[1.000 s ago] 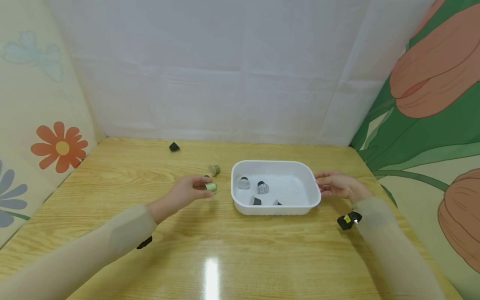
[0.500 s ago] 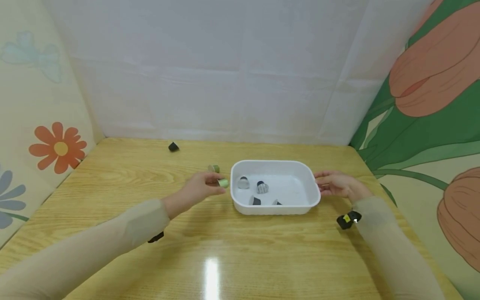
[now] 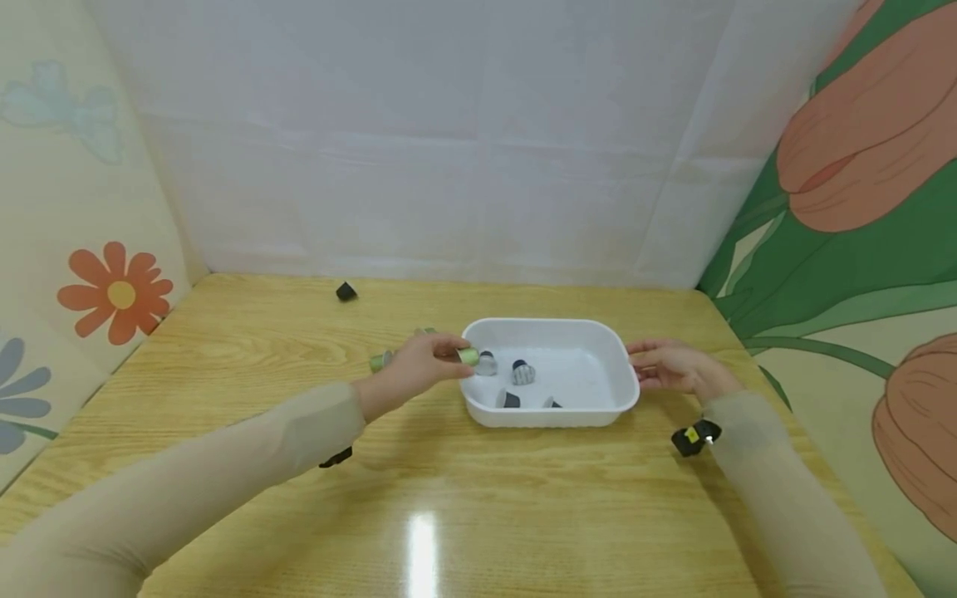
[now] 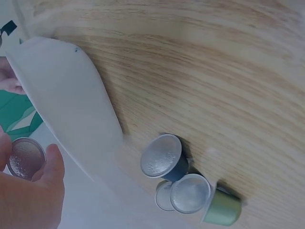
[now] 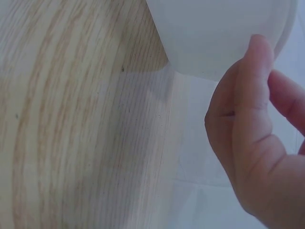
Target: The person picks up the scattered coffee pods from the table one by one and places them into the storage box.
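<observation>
My left hand pinches a light green coffee capsule between thumb and fingers, over the left rim of a white plastic tub. In the left wrist view, the foil lid of this held capsule faces the camera. Inside the tub lie several capsules, among them a silver-lidded one and a dark one. At the tub's right end, my right hand touches the outer side near the rim with its fingertips. The right wrist view shows its fingers against the tub wall.
Left of the tub several more capsules lie on the wood-grain table, including a green one and a dark blue one. My left hand partly covers this group in the head view. A black capsule sits near the back edge.
My left hand has carried the green capsule rightward, from the table beside the tub to over its left rim. A green capsule behind the wrist has come into view. The right hand stays put.
</observation>
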`<state>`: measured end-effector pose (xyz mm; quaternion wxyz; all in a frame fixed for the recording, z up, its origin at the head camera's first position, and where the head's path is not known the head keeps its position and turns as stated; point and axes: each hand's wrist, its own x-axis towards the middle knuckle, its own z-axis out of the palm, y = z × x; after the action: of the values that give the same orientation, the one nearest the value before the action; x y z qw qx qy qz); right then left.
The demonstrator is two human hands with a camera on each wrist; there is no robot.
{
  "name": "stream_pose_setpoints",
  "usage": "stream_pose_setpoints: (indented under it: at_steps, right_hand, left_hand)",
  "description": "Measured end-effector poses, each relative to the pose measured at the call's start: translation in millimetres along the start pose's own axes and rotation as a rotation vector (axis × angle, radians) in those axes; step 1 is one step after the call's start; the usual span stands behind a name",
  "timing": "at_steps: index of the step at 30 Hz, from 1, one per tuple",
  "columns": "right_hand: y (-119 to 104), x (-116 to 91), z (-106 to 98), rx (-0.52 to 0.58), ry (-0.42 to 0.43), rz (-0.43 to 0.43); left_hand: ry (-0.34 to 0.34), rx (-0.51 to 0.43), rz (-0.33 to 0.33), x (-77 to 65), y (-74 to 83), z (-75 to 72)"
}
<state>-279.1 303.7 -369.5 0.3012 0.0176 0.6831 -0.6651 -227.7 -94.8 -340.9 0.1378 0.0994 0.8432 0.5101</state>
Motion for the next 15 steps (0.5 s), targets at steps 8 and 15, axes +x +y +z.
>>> stream_pose_setpoints:
  at_steps: [8,15]
  right_hand:
    - [0,0,-1,0.001,-0.009,-0.001]
    - [-1,0,0,0.012,-0.012,0.005]
  left_hand:
    - [-0.014,-0.002,0.007,9.0,8.1,11.0]
    - [-0.026,0.011,0.028,18.3,17.2,25.0]
